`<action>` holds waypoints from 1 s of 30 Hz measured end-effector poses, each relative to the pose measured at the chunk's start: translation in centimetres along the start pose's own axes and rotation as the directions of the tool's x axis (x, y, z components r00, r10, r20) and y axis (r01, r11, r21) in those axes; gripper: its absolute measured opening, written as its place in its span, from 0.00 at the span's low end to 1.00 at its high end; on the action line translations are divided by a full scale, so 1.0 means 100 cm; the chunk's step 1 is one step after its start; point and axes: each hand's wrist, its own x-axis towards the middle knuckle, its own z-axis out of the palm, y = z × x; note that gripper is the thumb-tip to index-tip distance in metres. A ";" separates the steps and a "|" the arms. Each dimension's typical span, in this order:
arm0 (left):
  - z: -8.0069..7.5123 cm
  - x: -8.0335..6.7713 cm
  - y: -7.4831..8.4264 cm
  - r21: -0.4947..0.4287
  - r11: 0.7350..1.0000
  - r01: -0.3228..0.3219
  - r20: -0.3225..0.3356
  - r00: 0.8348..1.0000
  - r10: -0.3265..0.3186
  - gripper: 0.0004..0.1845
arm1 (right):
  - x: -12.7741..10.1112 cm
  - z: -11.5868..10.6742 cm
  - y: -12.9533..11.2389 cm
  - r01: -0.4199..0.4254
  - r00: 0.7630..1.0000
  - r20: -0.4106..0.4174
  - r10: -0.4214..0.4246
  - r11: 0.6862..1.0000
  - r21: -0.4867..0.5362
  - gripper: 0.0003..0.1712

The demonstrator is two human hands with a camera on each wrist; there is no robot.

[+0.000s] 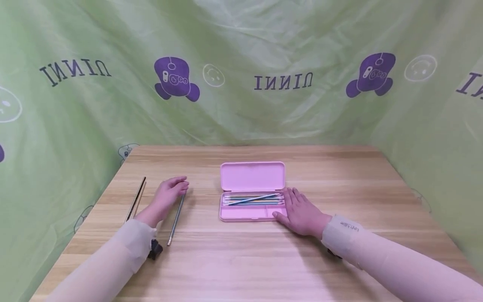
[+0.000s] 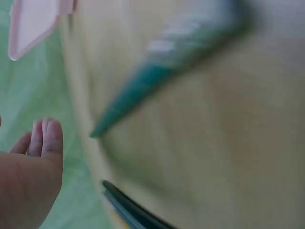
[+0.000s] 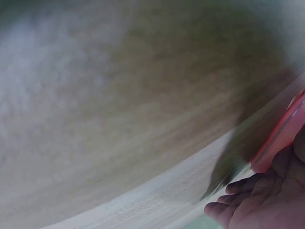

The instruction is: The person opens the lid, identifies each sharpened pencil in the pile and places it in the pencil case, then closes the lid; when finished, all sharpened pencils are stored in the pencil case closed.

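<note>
pink plastic, the open pencil case (image 1: pixel 252 191) sits at the centre of the head view on the wooden table (image 1: pixel 264 260), its lid (image 1: pixel 252 176) laid back toward the top of the frame and its tray holding several pencils (image 1: pixel 253 199) lying lengthwise, one dark one slanted across the rest. the right hand (image 1: pixel 300 211) lies flat against the tray's right end, fingers straight and together, thumb touching the tray's lower right corner; it grips nothing. in the right wrist view the same hand (image 3: pixel 259 202) shows at lower right beside the case's blurred pink edge (image 3: pixel 281 138).

the left hand (image 1: pixel 166 196) rests left of centre on the table, fingers loosely bent, fingertips over the upper end of a grey-green pencil (image 1: pixel 176 219) that runs down toward the lower left; whether they pinch it cannot be told. further left two dark pencils (image 1: pixel 135 204) lie side by side, apart from the hand. the left wrist view is blurred: fingertips (image 2: pixel 45 138) at left, a green pencil (image 2: pixel 157 81) across the table.
</note>
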 end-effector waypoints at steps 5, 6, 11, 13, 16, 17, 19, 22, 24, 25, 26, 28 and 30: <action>-0.003 -0.012 -0.014 -0.120 0.987 0.111 -0.092 0.988 -0.122 0.33 | 0.000 -0.004 -0.003 -0.013 1.000 0.007 0.013 1.000 0.005 0.53; -0.002 -0.014 -0.016 -0.146 0.982 0.119 -0.097 0.986 -0.134 0.34 | 0.000 -0.005 -0.003 -0.015 1.000 0.009 0.015 1.000 0.007 0.52; 0.000 -0.016 -0.023 -0.117 0.987 0.110 -0.103 0.987 -0.122 0.35 | -0.001 -0.006 -0.004 -0.017 1.000 0.013 0.017 1.000 0.018 0.52; 0.001 -0.015 -0.026 -0.051 0.994 0.097 -0.089 0.991 -0.101 0.35 | -0.002 -0.007 -0.004 -0.014 1.000 0.013 0.014 1.000 0.019 0.52; 0.001 -0.014 -0.029 0.063 0.996 0.068 -0.070 0.996 -0.064 0.36 | -0.001 -0.006 -0.003 -0.012 1.000 0.009 0.012 1.000 0.015 0.52; 0.002 -0.013 -0.030 0.092 0.994 0.062 -0.066 0.996 -0.056 0.37 | -0.001 -0.006 -0.002 -0.009 1.000 0.005 0.009 1.000 0.016 0.52; 0.002 -0.013 -0.030 0.164 0.985 0.051 -0.064 0.997 -0.041 0.38 | 0.000 -0.005 -0.001 -0.005 1.000 -0.004 0.005 1.000 0.008 0.53; 0.004 -0.012 -0.028 0.288 0.957 0.025 -0.056 0.998 -0.009 0.38 | 0.000 -0.002 0.000 0.003 1.000 -0.009 -0.003 1.000 0.001 0.54; 0.005 -0.012 -0.026 0.387 0.922 0.000 -0.040 0.999 0.016 0.35 | -0.001 -0.001 0.001 0.006 1.000 -0.009 -0.006 1.000 0.000 0.55; 0.005 -0.012 -0.025 0.432 0.902 -0.012 -0.033 0.999 0.029 0.34 | -0.001 -0.001 0.001 0.005 1.000 -0.006 -0.005 1.000 0.002 0.55; 0.006 -0.012 -0.025 0.472 0.881 -0.026 -0.025 0.999 0.043 0.32 | -0.001 0.000 0.001 0.005 1.000 -0.008 -0.005 1.000 0.006 0.55; 0.006 -0.012 -0.023 0.544 0.837 -0.053 -0.016 0.997 0.074 0.27 | -0.001 -0.001 0.000 0.007 1.000 -0.013 -0.007 1.000 0.023 0.54; 0.006 -0.011 -0.022 0.598 0.797 -0.080 -0.011 0.994 0.107 0.23 | 0.000 -0.001 0.000 0.001 1.000 -0.012 -0.001 1.000 0.022 0.53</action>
